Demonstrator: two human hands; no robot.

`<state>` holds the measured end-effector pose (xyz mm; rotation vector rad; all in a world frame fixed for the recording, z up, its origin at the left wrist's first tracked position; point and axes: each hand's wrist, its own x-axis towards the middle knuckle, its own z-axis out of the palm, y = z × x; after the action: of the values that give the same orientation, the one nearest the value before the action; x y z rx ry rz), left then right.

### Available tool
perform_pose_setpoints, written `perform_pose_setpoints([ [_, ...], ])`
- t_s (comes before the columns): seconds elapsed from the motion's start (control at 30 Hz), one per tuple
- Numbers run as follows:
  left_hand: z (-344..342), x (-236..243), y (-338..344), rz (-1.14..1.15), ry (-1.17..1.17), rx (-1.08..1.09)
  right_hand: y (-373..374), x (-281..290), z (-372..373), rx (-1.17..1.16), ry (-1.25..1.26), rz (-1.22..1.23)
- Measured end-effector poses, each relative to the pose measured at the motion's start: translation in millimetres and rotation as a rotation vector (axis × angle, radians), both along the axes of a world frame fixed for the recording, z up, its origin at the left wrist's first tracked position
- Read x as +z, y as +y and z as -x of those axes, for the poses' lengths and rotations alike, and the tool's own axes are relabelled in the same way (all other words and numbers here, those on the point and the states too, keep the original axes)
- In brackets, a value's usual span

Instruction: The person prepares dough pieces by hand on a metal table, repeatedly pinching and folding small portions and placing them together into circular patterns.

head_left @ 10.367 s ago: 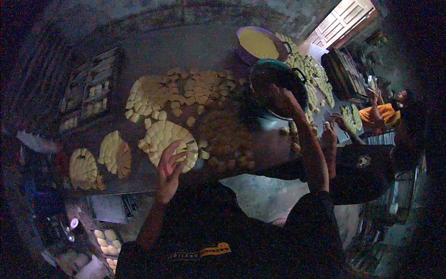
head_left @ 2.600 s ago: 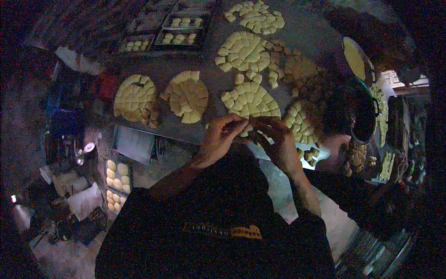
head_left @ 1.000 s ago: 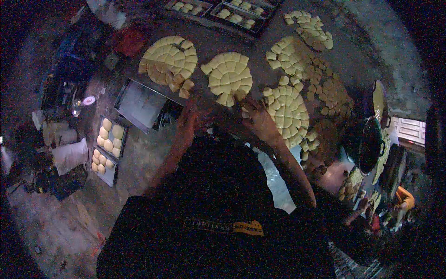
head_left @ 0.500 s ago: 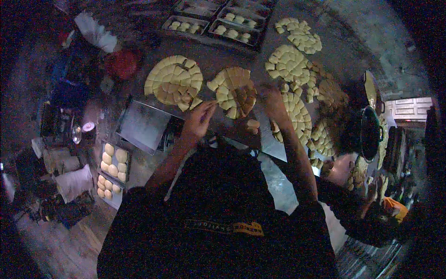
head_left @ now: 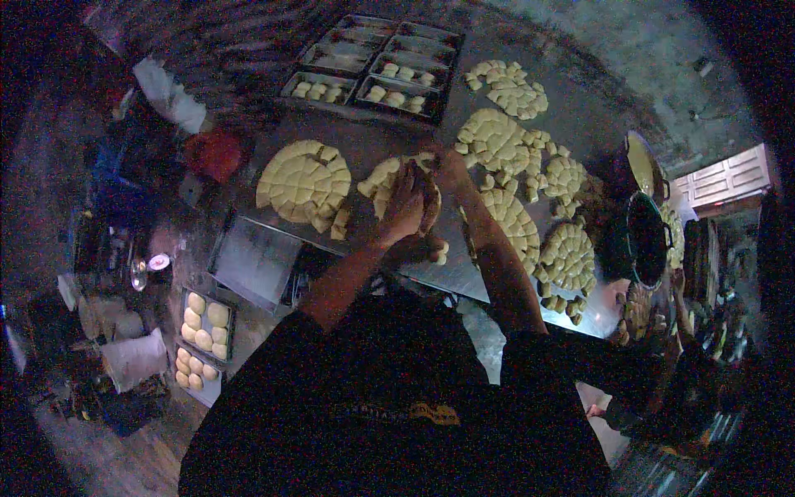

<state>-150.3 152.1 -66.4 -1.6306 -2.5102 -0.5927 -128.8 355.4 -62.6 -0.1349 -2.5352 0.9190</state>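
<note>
The left hand (head_left: 403, 209) lies on top of the middle dough round (head_left: 374, 184), which is cut into lots of little bits. The right hand (head_left: 450, 172) is at the far right edge of that same round. Half a second ago the left hand was down by the near edge, in the gap beside the left dough round (head_left: 302, 186), and the right hand was out to the side. Now both hands are together at the middle one, and they hide a big part of it.

It is dark there, so I cannot tell if the left fingers grip a bit or just touch the dough. The right fingers are blurry, and I cannot tell about them either.

The middle round is on the table (head_left: 364, 137), between the left round and the right dough round (head_left: 515, 232). A few loose pieces (head_left: 439, 253) sit near the table's edge, close to the left wrist. Ten seconds ago the right hand was in the big dark pot (head_left: 650, 236); now it is well away from it.
</note>
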Motion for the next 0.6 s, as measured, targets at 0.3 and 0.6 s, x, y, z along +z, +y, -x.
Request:
perform_pose_setpoints([
  [0.3,14,-40,13,0.084,0.244,0.038,5,88,-79,-0.393,0.231,0.664],
  [0.6,-164,135,84,-0.68,-1.735,-0.11,-25,189,-253,-0.499,0.097,0.221],
])
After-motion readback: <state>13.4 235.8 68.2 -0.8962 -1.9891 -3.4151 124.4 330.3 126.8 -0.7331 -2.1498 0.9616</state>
